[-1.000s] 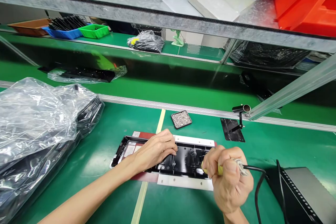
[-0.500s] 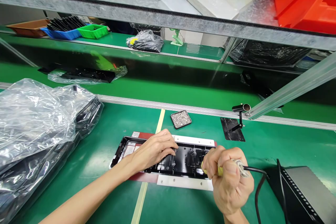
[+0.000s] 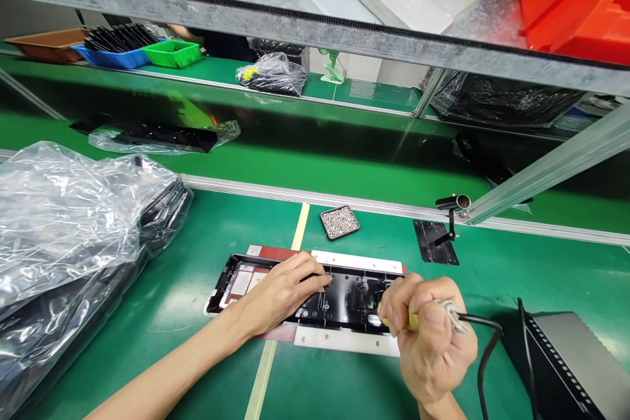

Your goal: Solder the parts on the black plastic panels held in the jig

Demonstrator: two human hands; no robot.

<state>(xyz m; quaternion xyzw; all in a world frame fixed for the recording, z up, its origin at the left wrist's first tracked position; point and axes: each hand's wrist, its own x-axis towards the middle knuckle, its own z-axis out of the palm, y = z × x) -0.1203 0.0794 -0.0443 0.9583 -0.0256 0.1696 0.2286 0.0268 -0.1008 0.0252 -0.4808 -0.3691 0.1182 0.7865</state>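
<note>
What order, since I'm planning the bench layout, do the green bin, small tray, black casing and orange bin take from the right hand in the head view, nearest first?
From the right hand:
1. Black casing: just to its left.
2. Small tray: farther back, left.
3. Green bin: far back, left.
4. Orange bin: far back, leftmost.

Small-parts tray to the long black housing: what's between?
Head view: from the small-parts tray, green tabletop, then a white strip along the far edge of the long black housing.
</note>
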